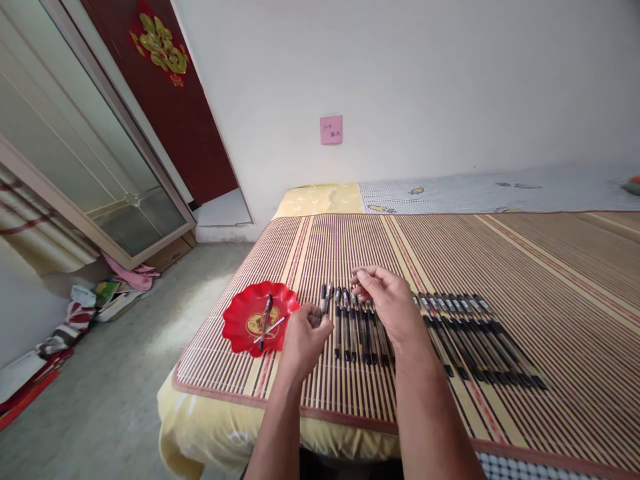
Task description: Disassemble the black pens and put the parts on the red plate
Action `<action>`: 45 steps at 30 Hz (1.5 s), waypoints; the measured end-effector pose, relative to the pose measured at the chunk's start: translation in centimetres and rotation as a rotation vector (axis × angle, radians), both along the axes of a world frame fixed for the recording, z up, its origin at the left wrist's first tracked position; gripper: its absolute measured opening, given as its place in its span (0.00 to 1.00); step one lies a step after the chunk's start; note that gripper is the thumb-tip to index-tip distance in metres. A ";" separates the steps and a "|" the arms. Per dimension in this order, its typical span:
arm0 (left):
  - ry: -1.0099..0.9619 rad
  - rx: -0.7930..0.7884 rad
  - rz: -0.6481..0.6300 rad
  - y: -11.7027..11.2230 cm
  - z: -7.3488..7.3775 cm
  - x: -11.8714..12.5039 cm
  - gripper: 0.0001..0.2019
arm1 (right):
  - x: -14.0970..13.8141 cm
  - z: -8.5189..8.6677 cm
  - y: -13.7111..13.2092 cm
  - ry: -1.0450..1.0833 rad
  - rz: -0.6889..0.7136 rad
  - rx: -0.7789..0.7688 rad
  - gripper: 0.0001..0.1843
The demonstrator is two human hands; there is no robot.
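Note:
My left hand is closed around a black-capped pen, whose upper end sticks up past the fingers. The right hand is raised over the row of pens, thumb and fingers pinched together. Something small and dark shows at its fingertips, too small to name. Under and beside it lie several clear pens with black caps, side by side in a long row; my right hand and forearm hide part of the row. Left of my left hand, a red scalloped plate holds a dark pen and a thin white stick-like piece.
A striped bamboo mat covers the bed, with yellow bedding hanging over the front edge. A pink note is stuck on the wall behind. To the left are a glass-paned door and clutter on the grey floor.

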State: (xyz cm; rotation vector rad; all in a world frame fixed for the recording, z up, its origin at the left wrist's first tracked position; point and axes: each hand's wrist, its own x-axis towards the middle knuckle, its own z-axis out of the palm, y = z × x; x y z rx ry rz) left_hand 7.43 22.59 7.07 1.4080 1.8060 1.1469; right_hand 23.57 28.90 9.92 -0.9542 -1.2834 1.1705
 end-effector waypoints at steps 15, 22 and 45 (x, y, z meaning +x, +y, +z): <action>-0.381 0.130 -0.194 -0.9 1.2 0.4 0.10 | -0.8 0.6 -0.7 -0.011 0.254 -0.069 0.18; -0.883 0.094 -0.355 -0.9 1.2 1.6 0.14 | -0.7 0.6 -0.6 0.135 0.124 -0.037 0.17; -0.993 0.153 -0.338 -0.8 1.0 2.0 0.16 | 0.5 1.2 -1.1 0.125 0.257 0.006 0.12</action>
